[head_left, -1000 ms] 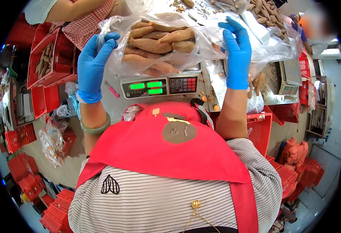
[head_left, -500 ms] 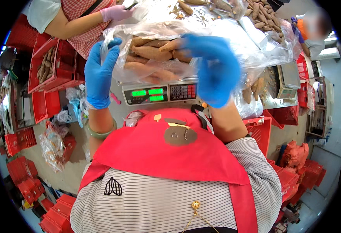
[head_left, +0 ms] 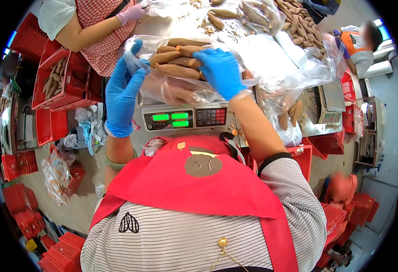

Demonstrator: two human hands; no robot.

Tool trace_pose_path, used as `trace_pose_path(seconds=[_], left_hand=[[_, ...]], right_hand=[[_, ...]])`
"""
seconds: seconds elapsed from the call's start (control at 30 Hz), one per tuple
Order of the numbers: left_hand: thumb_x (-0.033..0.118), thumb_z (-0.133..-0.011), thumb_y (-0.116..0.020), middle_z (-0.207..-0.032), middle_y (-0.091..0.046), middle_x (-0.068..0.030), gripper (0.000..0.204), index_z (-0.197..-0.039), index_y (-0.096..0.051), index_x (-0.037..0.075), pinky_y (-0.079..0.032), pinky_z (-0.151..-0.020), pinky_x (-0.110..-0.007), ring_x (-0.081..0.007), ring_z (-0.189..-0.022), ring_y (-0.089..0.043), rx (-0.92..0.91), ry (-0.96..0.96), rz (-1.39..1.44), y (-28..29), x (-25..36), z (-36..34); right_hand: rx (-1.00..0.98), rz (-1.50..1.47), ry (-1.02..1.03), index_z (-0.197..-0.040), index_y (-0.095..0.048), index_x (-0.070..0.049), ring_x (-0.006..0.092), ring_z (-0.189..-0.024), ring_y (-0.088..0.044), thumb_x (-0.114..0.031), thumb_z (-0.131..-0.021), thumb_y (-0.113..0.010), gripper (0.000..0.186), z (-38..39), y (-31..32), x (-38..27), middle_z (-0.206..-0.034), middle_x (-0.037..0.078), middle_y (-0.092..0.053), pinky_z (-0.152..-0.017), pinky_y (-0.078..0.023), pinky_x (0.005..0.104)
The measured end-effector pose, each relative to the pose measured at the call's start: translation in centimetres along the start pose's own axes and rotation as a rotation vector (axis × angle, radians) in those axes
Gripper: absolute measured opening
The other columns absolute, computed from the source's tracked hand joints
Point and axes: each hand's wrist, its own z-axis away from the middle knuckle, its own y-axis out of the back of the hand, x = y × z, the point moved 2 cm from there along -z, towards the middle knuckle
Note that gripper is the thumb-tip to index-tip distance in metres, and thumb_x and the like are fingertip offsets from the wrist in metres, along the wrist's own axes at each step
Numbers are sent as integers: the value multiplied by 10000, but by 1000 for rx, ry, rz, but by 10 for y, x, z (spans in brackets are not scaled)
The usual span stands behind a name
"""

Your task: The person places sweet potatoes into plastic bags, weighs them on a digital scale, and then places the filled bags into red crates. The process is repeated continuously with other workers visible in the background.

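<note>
Since the earlier frame, the right hand (head_left: 221,72) has swung inward from the bag's right edge onto the brown tubers (head_left: 178,71); the left hand (head_left: 121,93) stays by the left edge. From my remote seat I see the clear plastic bag (head_left: 158,90) lying open behind the display of the scale (head_left: 187,117), apparently on its platform. The right fingers are bent, their tips on a tuber; I cannot tell whether they grip it. The left thumb and forefinger stand parted at the rim; whether they pinch film is unclear. I judge the load heavy, the tubers firm but bruisable, the film limp and slippery. I'd take one tuber round its middle, and support the full bag underneath.
</note>
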Motion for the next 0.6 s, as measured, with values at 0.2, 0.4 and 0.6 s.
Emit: trace_pose_path(seconds=[0.2,0.4,0.6], left_hand=[[32,-880,-510,-1201,-543,-70,293,-1166,-527,-29,-406,-887,-241,-90,-957,-521,-36,85,-56,9,-9,5],[60,-848,-565,-1109,-586,-41,279,-1124,-555,20,-405,-873,-235,-100,-996,-517,9,102,-109,7,-8,5],[107,-808,-627,-1008,-557,-26,284,-1072,-563,24,-395,-863,-242,-107,-948,-506,38,56,-273,18,-16,6]], right_hand=[[542,-578,-435,-979,-597,-58,93,-597,-517,-137,-772,-691,241,10,85,44,-719,37,-585,-543,-407,215],[1167,-1308,-558,-1084,-544,30,146,-714,-581,-104,-856,-536,265,45,130,118,-990,118,-622,-637,-449,229],[1195,-1063,-958,-979,-540,17,181,-726,-588,-112,-856,-536,178,70,87,128,-935,117,-578,-624,-532,234]])
